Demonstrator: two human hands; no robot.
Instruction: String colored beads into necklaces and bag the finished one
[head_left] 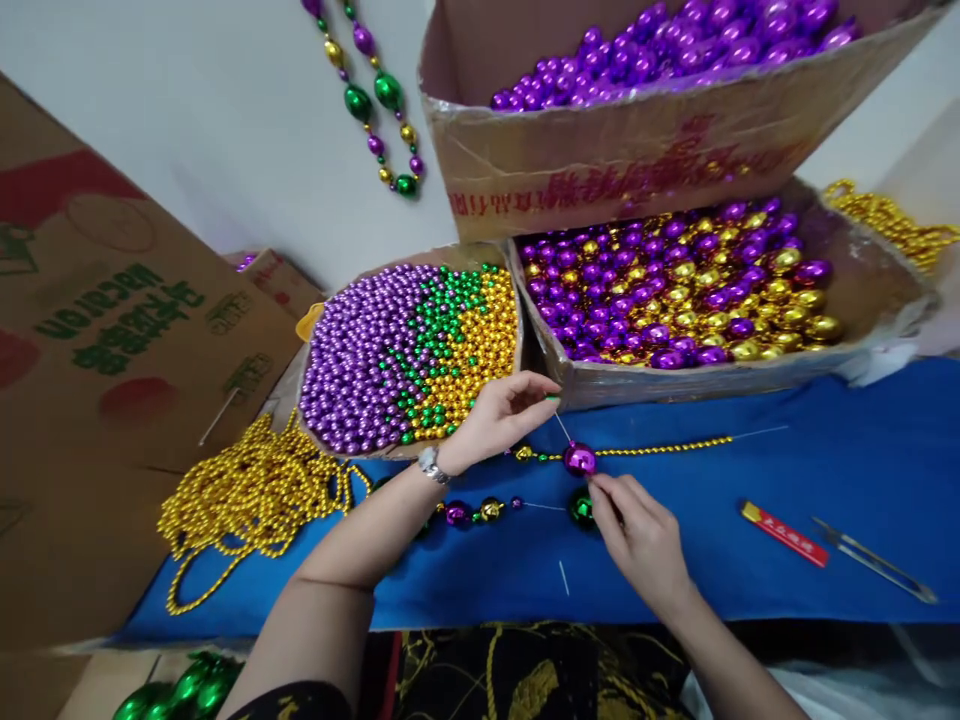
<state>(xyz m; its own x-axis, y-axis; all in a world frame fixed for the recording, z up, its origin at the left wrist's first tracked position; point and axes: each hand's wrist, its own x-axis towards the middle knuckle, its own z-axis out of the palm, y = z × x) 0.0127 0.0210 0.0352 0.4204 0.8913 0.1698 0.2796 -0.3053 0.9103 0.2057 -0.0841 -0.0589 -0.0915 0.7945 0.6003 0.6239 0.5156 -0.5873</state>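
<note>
My left hand [496, 418] is pinched on a thin needle with a small green bead [553, 399] at its tip, just in front of the box of small purple, green and gold beads [409, 350]. My right hand [641, 530] pinches the thread just below a large purple bead [579, 458] on the blue cloth [825, 470]. A thin gold bead strand [667, 447] runs right from that bead. A big green bead [580, 507] lies under my right fingers, with purple and gold beads [472, 512] strung to its left.
A box of larger purple and gold beads [675, 290] stands behind, with a box of purple beads [660, 50] stacked above. Gold bead strands [247, 495] pile at left. A red lighter [784, 533] and thread snips [874, 560] lie at right. A finished necklace [375, 95] hangs on the wall.
</note>
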